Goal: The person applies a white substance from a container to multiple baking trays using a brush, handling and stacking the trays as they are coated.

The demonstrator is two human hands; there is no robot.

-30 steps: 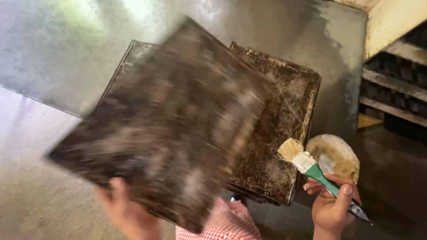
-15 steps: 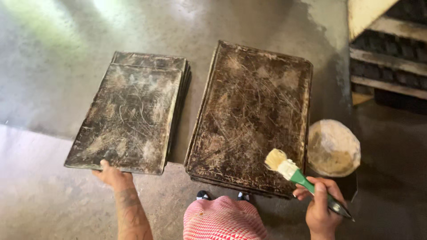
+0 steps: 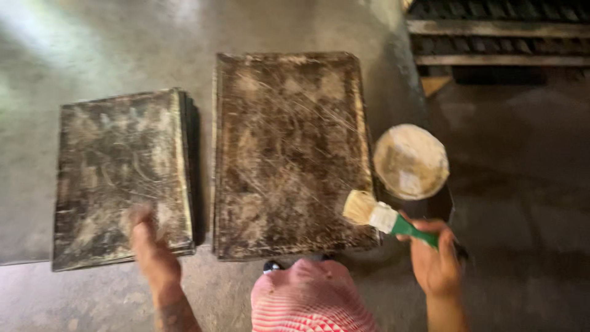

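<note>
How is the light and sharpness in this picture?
Head view: bright glare on the metal table at upper left; the right side lies in dim shadow. The left hand on the left tray stack is motion-blurred; the whole frame is slightly soft, including the brush.

left hand (image 3: 146, 237) motion-blurred, rack (image 3: 498, 37) cut off at top edge

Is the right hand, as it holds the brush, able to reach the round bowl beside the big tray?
Probably yes. The right hand holds the green-handled brush, whose bristles lie just below the round bowl; nothing stands between them.
</note>
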